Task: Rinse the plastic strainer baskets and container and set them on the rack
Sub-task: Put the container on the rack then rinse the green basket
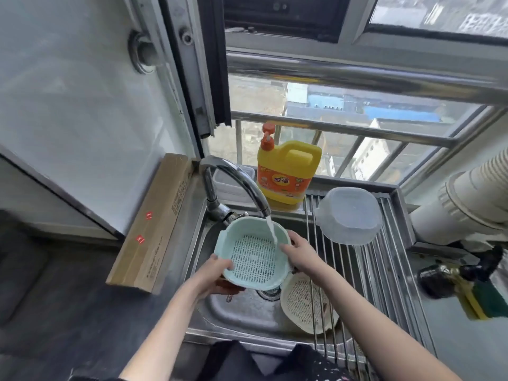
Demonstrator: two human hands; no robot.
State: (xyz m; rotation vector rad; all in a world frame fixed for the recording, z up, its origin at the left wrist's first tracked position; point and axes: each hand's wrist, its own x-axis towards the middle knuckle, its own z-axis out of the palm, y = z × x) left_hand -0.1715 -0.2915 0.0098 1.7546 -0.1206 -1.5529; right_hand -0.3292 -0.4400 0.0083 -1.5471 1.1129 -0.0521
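Both hands hold green strainer basket (254,255) over sink (236,312) under running tap (233,185): left hand (217,276) grips near rim, right hand (298,251) far rim. Clear container (349,215) upturned on rack (357,270).

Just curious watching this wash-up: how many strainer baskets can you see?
2. The green strainer basket is held under the running tap by both hands; the cream strainer basket lies in the sink, partly under the rack bars. Others could be hidden.
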